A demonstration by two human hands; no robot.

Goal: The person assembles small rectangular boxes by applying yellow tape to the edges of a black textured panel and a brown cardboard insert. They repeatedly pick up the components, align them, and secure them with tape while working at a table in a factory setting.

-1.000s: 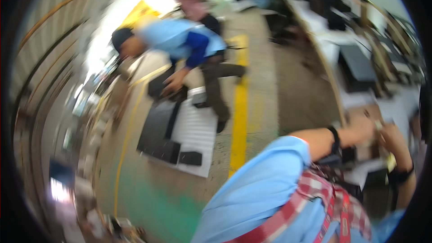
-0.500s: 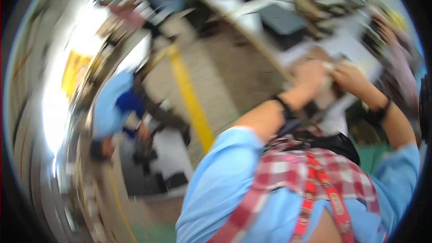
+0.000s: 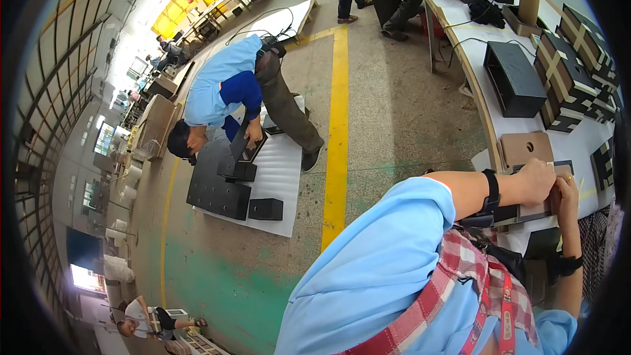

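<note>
1. The left hand (image 3: 534, 183) lies on a brown card (image 3: 526, 148) at the near edge of the white surface (image 3: 488, 85), its grip closed on the card's near end.
2. The right hand (image 3: 566, 192) meets it just right of it; I cannot tell whether its grip is closed.
3. A black box (image 3: 514, 79) sits farther along the surface.
4. Far left, a person (image 3: 227, 89) bends over black panels (image 3: 213, 187) on the floor.

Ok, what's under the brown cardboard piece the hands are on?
Under the brown cardboard piece a flat dark item's edge shows on the white bench. Left hand and right hand cover the rest.
</note>
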